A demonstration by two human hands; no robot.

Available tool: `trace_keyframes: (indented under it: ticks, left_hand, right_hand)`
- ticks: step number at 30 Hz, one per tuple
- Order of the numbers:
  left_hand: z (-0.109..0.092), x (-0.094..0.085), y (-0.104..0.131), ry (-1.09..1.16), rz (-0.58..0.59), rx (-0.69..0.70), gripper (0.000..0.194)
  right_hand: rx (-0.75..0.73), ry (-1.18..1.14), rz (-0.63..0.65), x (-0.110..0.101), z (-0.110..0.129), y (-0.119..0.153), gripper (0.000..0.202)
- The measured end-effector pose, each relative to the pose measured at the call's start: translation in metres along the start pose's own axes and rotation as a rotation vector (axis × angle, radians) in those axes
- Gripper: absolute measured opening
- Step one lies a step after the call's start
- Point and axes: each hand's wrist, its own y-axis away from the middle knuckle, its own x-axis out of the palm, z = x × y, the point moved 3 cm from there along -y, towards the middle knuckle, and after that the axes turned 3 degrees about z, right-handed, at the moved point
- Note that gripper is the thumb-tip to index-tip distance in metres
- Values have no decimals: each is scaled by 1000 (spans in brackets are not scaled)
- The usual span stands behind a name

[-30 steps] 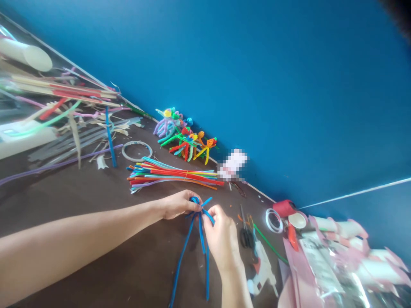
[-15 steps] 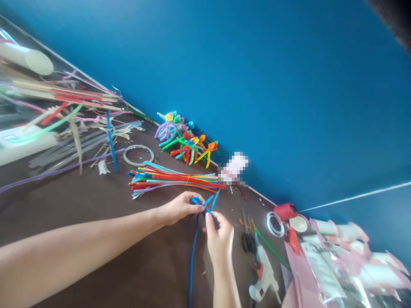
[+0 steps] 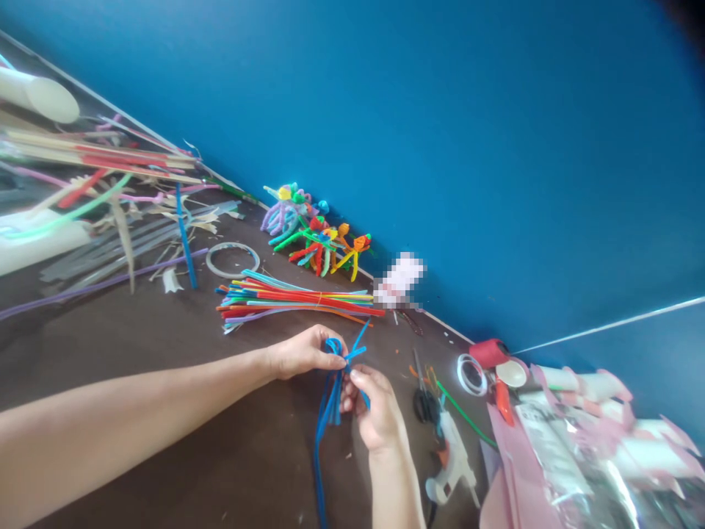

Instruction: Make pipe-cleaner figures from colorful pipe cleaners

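Blue pipe cleaners point(image 3: 333, 400) are looped and crossed together between my hands above the dark table. My left hand point(image 3: 308, 354) pinches their looped part between thumb and fingers. Just to the right, my right hand point(image 3: 377, 408) is closed on the same blue pipe cleaners near the crossing, its thumb against the fingers. Two ends stick up and to the right, while long strands hang down below. Beyond my hands lies a banded bundle of multicoloured pipe cleaners point(image 3: 302, 297).
Small bent pipe-cleaner figures point(image 3: 319, 246) sit along the blue wall point(image 3: 440, 147). Scissors point(image 3: 424, 404), a glue gun point(image 3: 454, 463) and pink wrapping material point(image 3: 512, 470) are at right. A tape ring point(image 3: 233, 246) and scattered strips point(image 3: 126, 250) lie at left.
My right hand has moved slightly down and turned, its fingers now curled under the crossing. More blue strands show hanging below my hands, and the upright end has swung. The view has shifted slightly.
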Motion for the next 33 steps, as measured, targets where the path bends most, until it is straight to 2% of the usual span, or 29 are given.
trace_keyframes:
  ticks: [2,6,14,18,23,29,33]
  left_hand:
    - [0,0,0,-42,-6,0,21]
    - [2,-1,-1,-152,-41,-7,22]
    - [2,-3,0,-274,-104,-2,21]
    - [6,-4,0,-206,-127,-36,20]
    - [7,-5,-2,-87,-67,-61,18]
    - [6,-4,-1,-71,13,-86,16]
    - [6,-4,0,-124,9,-77,18]
  right_hand:
    - [37,23,49,-2,0,-2,15]
    - [30,38,62,-5,0,-4,15]
    - [-101,45,-12,-4,1,-7,11]
    - [-214,160,-67,-3,1,-6,11]
    - [-358,415,-162,0,7,0,14]
    - [-622,755,-132,9,24,12,13]
    - [-589,805,-83,10,25,14,13]
